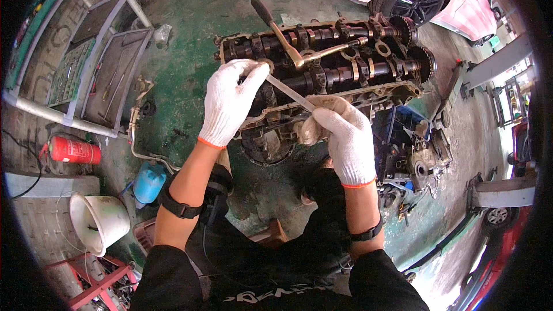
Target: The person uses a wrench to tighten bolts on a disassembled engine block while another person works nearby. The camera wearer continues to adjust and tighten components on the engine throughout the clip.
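From where I stand, the writing that catches the eye is the pale lettering (250, 298) across the front of the person's dark shirt (167, 276). The red fire extinguisher (75, 150) on the left carries light printing too, too small to make out.

Both hands wear white knitted gloves with orange cuffs. Between them, over the near edge of the opened engine (345, 75), is a thin, flat metal strip (292, 93). Its long axis runs on a slant, from the far end on the left down toward the person on the right. The left hand (229, 102) pinches the far end between thumb and fingers; the right hand (350, 141) has its thumb pressed over the near end, fingers curled beneath. Some smudged beige fabric (309, 132) shows under that thumb, and I cannot tell whether it is a rag or soiled glove.

On top of the engine lies a ratchet wrench (281, 35), its dark grip pointing away to the left, with an extension bar (333, 51) reaching right toward the toothed wheels (425, 64).
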Demonstrator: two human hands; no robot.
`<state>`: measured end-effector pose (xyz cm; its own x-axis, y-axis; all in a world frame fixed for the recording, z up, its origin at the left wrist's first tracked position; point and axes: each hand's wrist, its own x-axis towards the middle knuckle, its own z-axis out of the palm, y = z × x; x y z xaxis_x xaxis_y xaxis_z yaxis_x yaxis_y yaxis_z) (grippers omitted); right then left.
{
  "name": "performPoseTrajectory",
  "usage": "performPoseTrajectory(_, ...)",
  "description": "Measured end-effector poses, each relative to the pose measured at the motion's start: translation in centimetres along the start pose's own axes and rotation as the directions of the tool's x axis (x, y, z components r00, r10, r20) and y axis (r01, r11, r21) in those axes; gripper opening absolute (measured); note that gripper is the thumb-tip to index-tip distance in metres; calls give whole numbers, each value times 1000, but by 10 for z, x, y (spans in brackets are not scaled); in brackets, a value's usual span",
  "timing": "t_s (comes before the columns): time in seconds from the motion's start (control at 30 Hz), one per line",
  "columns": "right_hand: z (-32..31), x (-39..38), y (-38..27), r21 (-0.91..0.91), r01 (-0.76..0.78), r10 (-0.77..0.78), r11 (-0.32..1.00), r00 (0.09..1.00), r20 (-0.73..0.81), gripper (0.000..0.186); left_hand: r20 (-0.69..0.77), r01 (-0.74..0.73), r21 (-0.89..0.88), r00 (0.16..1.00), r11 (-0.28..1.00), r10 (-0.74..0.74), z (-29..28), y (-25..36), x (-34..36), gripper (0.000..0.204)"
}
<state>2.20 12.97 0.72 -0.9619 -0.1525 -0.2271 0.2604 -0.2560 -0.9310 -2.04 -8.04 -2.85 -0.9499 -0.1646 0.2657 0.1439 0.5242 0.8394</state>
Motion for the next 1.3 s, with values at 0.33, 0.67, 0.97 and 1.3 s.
performPoseTrajectory(0.33, 23, -10, 16, -51, -281, 282, 958, 901, 331, 30, 42, 13, -44, 999, 999, -11, 0, 2, 2, 34)
performPoseTrajectory(0.67, 39, -12, 26, -157, -225, 273, 962, 829, 489, 27, 9, -26, -108, 1000, 994, 27, -1, -1, 1, 29)
performPoseTrajectory(0.97, 14, -8, 7, -182, -115, 166, 977, 941, 296, 33, 10, 15, -89, 1000, 996, -14, -4, 0, -1, 32)
performPoseTrajectory(1.3, 0, 0, -4, -48, -1, 3, 999, 999, 37, 32, 16, 14, -15, 1000, 1000, -14, -3, 2, 0, 35)
